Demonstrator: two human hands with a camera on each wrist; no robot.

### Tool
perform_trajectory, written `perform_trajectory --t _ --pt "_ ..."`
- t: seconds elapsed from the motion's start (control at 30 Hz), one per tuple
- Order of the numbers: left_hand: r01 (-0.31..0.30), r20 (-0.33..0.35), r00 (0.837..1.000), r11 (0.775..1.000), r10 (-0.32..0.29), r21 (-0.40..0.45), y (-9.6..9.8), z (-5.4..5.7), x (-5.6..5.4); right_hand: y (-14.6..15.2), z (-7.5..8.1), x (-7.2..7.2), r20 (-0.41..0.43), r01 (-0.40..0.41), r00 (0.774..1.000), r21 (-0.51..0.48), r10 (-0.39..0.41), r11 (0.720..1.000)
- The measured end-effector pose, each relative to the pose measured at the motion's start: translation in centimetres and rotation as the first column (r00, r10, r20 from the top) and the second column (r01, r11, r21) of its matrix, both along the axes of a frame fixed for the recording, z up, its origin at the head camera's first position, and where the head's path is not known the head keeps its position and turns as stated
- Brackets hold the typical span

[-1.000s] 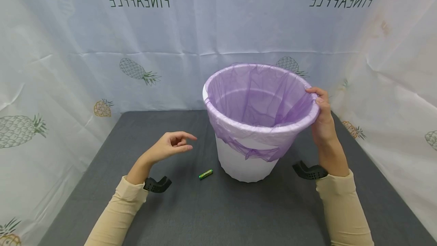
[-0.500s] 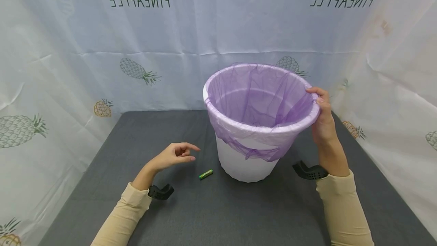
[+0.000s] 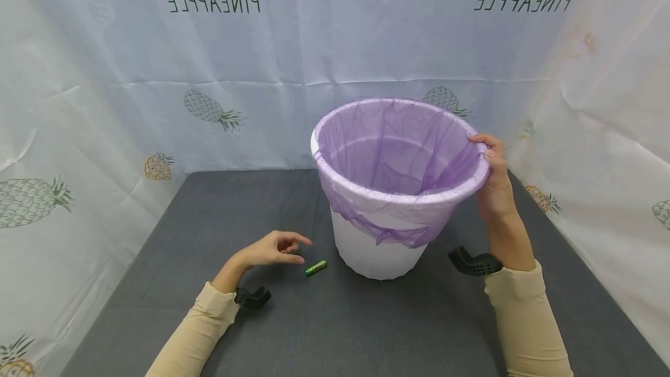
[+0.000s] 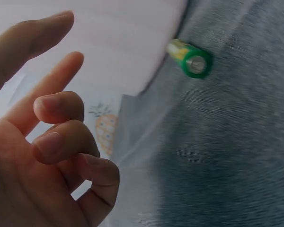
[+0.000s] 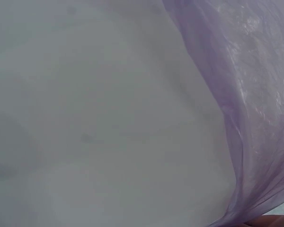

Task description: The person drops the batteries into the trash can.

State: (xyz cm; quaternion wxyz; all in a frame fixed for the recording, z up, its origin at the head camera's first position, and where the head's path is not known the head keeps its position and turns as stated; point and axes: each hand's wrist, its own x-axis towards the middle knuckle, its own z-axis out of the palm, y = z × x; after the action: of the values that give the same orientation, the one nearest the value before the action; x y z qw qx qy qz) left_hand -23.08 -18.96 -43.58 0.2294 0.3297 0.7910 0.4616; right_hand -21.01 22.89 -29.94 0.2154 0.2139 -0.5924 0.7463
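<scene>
A small green battery lies on the dark cloth, just left of the white trash bin. My left hand hovers up and to the left of it, index finger and thumb apart, the other fingers loosely bent, holding nothing. In the left wrist view the battery shows its metal end, apart from the fingertips. My right hand grips the bin's right rim over a purple trash bag that lines the bin. The right wrist view is filled by the bin wall and the bag's overhang.
A dark grey cloth covers the table. White curtains printed with pineapples stand behind and at both sides. Black wrist mounts sit on the left wrist and the right wrist.
My left hand has come down and slightly to the right, nearer the battery. My right hand, the bin and the battery have stayed in place.
</scene>
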Motion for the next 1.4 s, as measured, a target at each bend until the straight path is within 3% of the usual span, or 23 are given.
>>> perform_trajectory --t 0.1,0.3,0.73,0.97,1.13,1.4 --pt "0.027 0.003 1.0 0.998 -0.027 -0.051 0.3 -0.6 -0.1 0.1 -0.1 -0.1 0.001 -0.001 1.0 0.001 0.001 1.0" --pt "0.135 -0.02 0.99 0.984 -0.138 -0.115 1.0 -1.1 -0.6 0.1 0.0 -0.1 0.02 0.029 0.999 -0.014 -0.028 0.999" --pt "0.251 0.004 0.965 0.922 -0.262 -0.294 2.8 -0.4 -2.1 -0.1 0.0 -0.3 0.018 0.067 0.998 -0.049 -0.067 0.997" --pt "0.244 0.006 0.966 0.911 -0.257 -0.334 3.4 -0.1 -2.0 -0.1 -0.1 -0.3 0.024 0.071 0.997 -0.041 -0.07 0.997" --pt "0.207 -0.048 0.972 0.934 -0.231 -0.292 3.1 -0.7 -1.7 0.0 -0.2 -0.5 0.028 0.06 0.998 -0.047 -0.059 0.997" --pt "0.087 -0.113 0.987 0.976 -0.112 -0.201 2.2 -1.6 -1.1 -0.2 -0.2 -0.5 0.021 0.048 0.999 -0.058 -0.047 0.997"
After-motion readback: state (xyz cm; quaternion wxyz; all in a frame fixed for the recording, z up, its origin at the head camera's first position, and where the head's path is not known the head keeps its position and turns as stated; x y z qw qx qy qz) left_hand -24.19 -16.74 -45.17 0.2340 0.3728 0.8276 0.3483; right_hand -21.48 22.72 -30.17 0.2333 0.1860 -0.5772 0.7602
